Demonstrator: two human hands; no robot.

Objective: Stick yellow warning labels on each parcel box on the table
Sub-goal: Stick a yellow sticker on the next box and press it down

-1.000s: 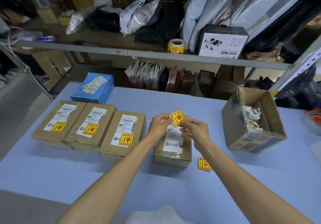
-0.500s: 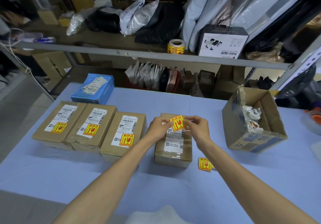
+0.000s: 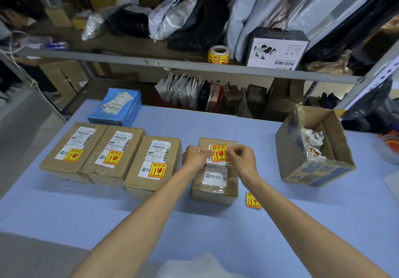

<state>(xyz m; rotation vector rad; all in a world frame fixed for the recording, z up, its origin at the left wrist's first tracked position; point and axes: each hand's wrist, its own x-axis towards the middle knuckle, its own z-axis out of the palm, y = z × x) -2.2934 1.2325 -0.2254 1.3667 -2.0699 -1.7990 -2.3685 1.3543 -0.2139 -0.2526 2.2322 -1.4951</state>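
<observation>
Head view: you were looking down at a pale blue table point(image 3: 194, 230) with both bare forearms stretched out over it.
Left hand point(image 3: 197, 155): fingers curled in, thumb and fingertips pinching the left edge of a square yellow warning label with red print point(image 3: 218, 152).
Right hand point(image 3: 241, 159): same deal on the other side, fingers bent and pinching the label's right edge.
Yellow warning label: held flat between your two hands, right over the far end of the top of the brown cardboard parcel box with a white shipping slip point(image 3: 216, 182). Couldn't tell if it was actually stuck down or just hovering on the surface.
That parcel box: sat in front of you, near the middle of the table, standing apart from the others.
Other parcels: far-left box point(image 3: 64, 159), second box point(image 3: 121, 144) and third box point(image 3: 140, 174) were lined up side by side to your left, touching, each with a yellow sticker point(image 3: 158, 170) on the near end of its shipping slip.
Spare yellow label point(image 3: 253, 200): lay flat on the table just right of the box you were working on, near its front corner.
Open cardboard carton point(image 3: 313, 169): to your right, crumpled backing paper inside.
Blue box point(image 3: 117, 107): behind the row of three, at the far left edge.
Roll of yellow labels point(image 3: 218, 55): up on the grey metal shelf point(image 3: 129, 58) behind the table.
</observation>
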